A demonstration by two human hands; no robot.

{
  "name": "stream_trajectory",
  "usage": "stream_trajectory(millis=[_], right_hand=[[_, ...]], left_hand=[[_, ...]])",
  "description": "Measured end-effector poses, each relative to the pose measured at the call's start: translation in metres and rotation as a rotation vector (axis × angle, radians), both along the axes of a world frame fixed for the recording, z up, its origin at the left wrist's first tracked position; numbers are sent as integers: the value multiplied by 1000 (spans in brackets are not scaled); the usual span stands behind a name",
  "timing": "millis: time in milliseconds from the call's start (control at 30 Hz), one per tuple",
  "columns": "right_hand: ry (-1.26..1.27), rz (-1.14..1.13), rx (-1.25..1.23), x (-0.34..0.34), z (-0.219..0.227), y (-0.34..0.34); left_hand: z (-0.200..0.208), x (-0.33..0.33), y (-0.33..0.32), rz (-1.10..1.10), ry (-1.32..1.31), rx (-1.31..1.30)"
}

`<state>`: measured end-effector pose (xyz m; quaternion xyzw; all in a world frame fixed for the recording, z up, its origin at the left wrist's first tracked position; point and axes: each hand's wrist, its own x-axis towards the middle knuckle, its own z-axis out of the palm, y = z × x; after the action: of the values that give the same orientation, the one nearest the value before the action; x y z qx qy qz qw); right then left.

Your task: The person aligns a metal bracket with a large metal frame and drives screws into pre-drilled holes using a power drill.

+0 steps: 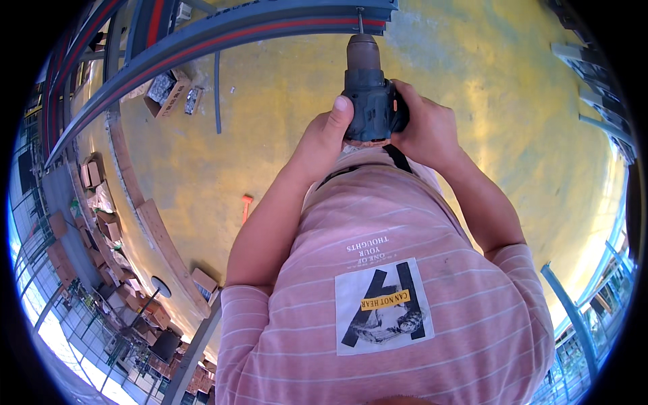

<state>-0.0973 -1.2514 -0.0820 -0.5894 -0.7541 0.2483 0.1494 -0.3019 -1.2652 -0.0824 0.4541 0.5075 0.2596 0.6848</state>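
A dark cordless drill (366, 94) points away from me, held between both hands in front of my waist. Its thin bit (360, 21) meets the end of a long grey metal profile (270, 25) with a red stripe, at the top of the view. My left hand (327, 135) presses against the drill's left side, thumb up along the body. Around the right side my right hand (426, 125) is closed. The drill's handle and trigger, and most of the fingers, are hidden beneath its body.
An open cardboard box (165, 92) with small parts stands on the yellow floor at the left. An orange hammer-like tool (247, 206) lies nearer. Wooden planks (158, 236) and stacked cartons (108, 226) line the left; more metal profiles (601, 101) are at the far right.
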Motion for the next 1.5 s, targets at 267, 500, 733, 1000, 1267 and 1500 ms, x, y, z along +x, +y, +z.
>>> stream_trajectory(millis=[267,500,733,1000,1267,1500], right_hand=[[508,22,-181,-13,-49,-2],[711,-26,-199,-41,-45,-1],[705,6,-197,-39,-49,1],[782,-26,-48,-60,-76,1],[287,-57,-89,-40,-21,-11],[-41,114,-246,-12,4,-46]], left_hand=[[46,7,0,-135,537,195],[47,-1,7,-78,613,200],[54,-2,20,-193,680,177],[59,-2,23,-195,882,212],[18,-26,5,51,382,74],[-44,-33,30,419,-280,-315]])
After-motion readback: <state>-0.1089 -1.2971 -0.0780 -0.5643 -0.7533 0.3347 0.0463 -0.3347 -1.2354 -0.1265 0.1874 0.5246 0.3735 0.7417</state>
